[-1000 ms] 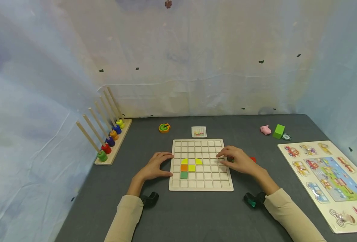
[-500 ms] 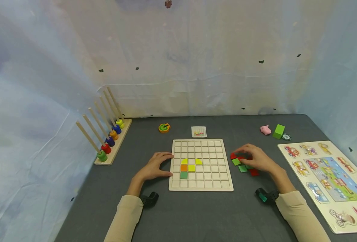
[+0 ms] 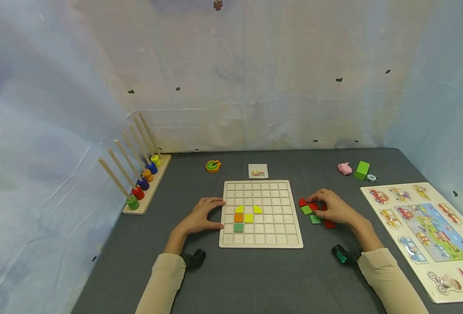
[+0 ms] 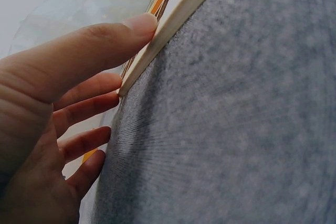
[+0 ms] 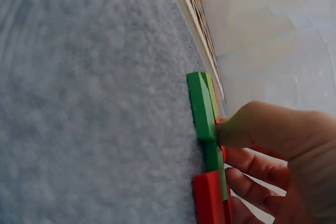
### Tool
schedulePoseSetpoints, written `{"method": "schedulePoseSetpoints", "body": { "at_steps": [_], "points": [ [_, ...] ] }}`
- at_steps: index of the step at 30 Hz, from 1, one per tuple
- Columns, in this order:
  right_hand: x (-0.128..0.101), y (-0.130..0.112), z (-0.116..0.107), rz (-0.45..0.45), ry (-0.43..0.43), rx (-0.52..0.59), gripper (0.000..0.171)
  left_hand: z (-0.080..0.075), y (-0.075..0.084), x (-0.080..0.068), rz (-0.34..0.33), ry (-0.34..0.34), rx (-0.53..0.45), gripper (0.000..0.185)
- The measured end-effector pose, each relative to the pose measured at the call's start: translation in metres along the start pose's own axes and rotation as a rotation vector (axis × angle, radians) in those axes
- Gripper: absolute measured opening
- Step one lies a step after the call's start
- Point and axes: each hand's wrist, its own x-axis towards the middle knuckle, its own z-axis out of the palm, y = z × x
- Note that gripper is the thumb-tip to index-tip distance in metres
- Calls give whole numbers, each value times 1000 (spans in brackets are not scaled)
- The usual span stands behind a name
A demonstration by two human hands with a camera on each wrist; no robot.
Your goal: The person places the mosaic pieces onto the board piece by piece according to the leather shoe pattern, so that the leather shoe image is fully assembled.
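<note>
Left grip: spread against board | right grip: cannot tell | tiles: part-hidden beneath

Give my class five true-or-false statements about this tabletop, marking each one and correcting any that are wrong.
1. The left hand touches the left edge of the grid board. True.
2. The right hand is on the peg stand. False: it is at the loose red and green tiles, right of the grid board.
3. On the grid board, an orange tile sits between a yellow piece and a dark green tile. True.
4. The pink pig lies on the grid board. False: it lies on the table, near the green block.
5. The pattern card lies beyond the far edge of the grid board. True.
</note>
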Motion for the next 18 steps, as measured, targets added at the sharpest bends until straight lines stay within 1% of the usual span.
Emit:
{"method": "schedulePoseSetpoints", "body": {
  "at_steps": [6,11,14,18],
  "points": [
    [0,3,-3,9,-9,-3,26,-1,2,0,-6,-1,-4,74],
    [4,2,-4,11,29,2,24,-1,2,0,-5,1,-2,74],
    [9,-8,-3,5,74,39,24,0,2,-1,-3,2,-1,74],
    [19,-29,2,1,119,114,26,0,1,-1,-3,4,3,74]
  ]
}}
